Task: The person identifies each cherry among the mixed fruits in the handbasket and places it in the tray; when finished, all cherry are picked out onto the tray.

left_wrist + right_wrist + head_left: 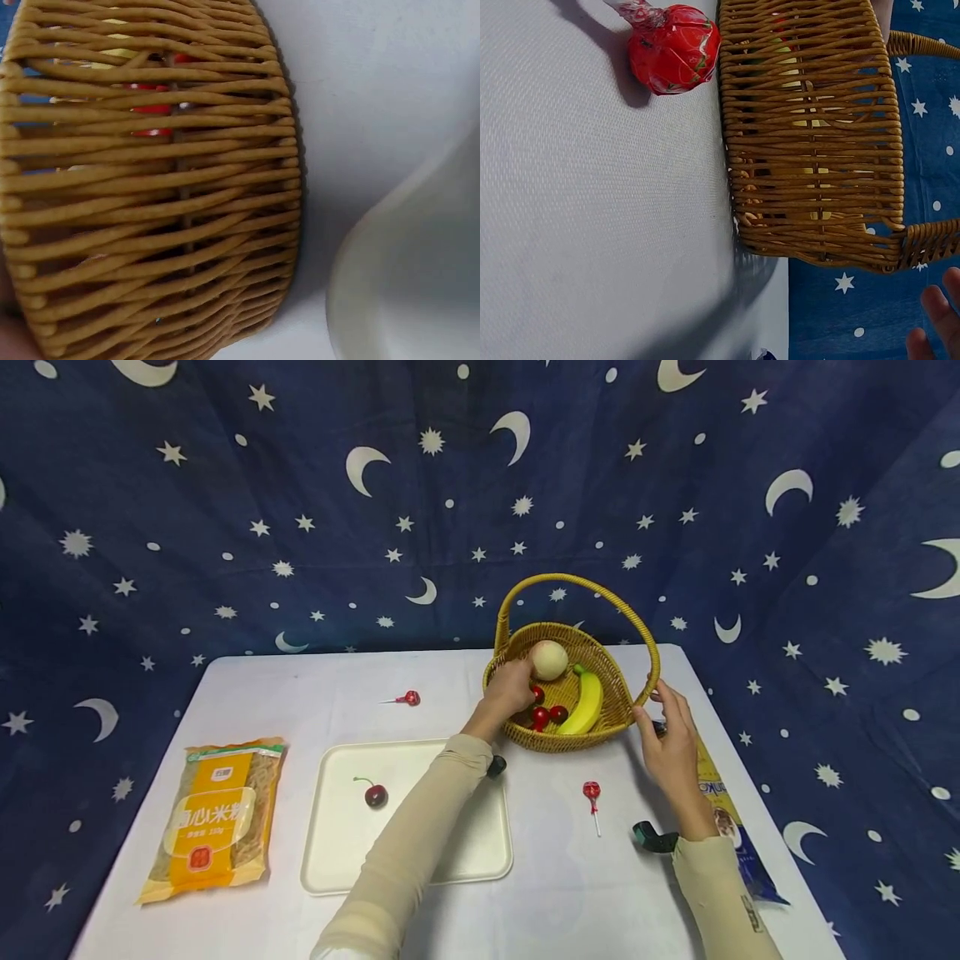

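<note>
- Location: the wicker basket [555, 744] stands upright on the tabletop [255, 702], right of centre in the head view, with its arched handle [558, 577] above it.
- Contents: a pale peach [550, 660] at the back, a banana [587, 703] along the right side, red cherries [540, 716] near the front left.
- State of hands: the two are apart, on opposite sides of the basket. The left hand [510, 687] reaches over the left rim beside the peach; its fingertips are hidden — whether it grips anything cannot be told. The right hand [672, 745] is at the right handle base, thumb by the rim, fingers extended and not wrapped round the handle.
- Weight: judged light; the load inside should add little. Expect the basket to slide if pushed from one side.
- Stiffness: the woven wall likely flexes slightly under pressure; the handle appears firmer.
- Surface: the ribbed weave should give good friction. The cherries look smooth and glossy — likely slippery and inclined to roll.
- Hold points: lift at the top of the handle; steady at the right rim by the handle base. Take the banana round its middle, the peach across its widest part, each cherry with a light fingertip pinch.
</note>
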`<state>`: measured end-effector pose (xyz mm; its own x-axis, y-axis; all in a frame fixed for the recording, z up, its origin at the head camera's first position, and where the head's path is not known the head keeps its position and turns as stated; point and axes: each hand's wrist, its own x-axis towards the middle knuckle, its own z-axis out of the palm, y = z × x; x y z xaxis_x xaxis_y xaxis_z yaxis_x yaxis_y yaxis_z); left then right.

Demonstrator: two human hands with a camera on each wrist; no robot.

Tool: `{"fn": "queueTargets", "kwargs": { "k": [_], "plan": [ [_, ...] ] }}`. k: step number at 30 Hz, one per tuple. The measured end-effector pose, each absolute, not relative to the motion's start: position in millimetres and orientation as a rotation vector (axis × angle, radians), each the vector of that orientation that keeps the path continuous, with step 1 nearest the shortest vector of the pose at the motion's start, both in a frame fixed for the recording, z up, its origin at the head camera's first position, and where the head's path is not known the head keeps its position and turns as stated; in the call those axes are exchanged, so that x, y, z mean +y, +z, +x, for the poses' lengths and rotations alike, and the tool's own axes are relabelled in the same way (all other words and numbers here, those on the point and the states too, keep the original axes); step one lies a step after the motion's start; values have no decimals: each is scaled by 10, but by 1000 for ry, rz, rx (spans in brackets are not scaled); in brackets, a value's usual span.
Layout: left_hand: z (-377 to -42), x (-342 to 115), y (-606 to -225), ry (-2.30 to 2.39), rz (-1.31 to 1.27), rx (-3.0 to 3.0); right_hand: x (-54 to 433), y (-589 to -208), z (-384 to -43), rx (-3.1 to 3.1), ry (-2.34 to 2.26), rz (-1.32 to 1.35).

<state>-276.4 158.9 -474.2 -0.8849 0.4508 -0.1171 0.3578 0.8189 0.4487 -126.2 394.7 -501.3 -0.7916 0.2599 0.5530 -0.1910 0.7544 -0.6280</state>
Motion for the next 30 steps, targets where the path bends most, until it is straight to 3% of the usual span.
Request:
{"fn": "queueTargets", "kwargs": {
  "k": [15, 30],
  "plan": [
    [-2749, 1637, -4747, 554, 613, 2825, 3940, -4990, -1241, -2317, 924, -60],
    [-2586, 1510, -4528, 1206, 642, 2709, 3932, -5005, -1246, -2313, 916, -45]
  ]
}}
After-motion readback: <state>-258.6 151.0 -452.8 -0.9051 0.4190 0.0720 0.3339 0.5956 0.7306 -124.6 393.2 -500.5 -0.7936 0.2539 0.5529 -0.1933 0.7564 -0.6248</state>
